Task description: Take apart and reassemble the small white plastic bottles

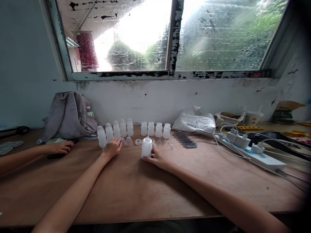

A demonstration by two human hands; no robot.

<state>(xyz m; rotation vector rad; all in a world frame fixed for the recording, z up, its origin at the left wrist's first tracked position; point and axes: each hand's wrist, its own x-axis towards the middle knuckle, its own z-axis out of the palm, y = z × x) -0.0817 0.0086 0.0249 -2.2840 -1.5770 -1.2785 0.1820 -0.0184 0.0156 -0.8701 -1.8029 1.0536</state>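
My right hand (157,158) is wrapped round the side of a frosted white baby bottle (146,149), which stands upright with a clear teat on top. My left hand (112,147) rests at the foot of a row of capped baby bottles (117,129), its fingers bent and close together; whatever lies under them is hidden. Just right of those fingers sit two clear dome caps (128,141). A white ring (138,142) lies between them and the held bottle. Several open bottles (158,130) stand behind on the right, with clear teats (164,141) in front of them.
At the left another person's hand (60,148) lies over a dark mouse. Along the wall stand a grey backpack (70,113) and a silver bag (194,119). A dark phone-like object (190,144) and a white power strip (269,161) with cables lie right.
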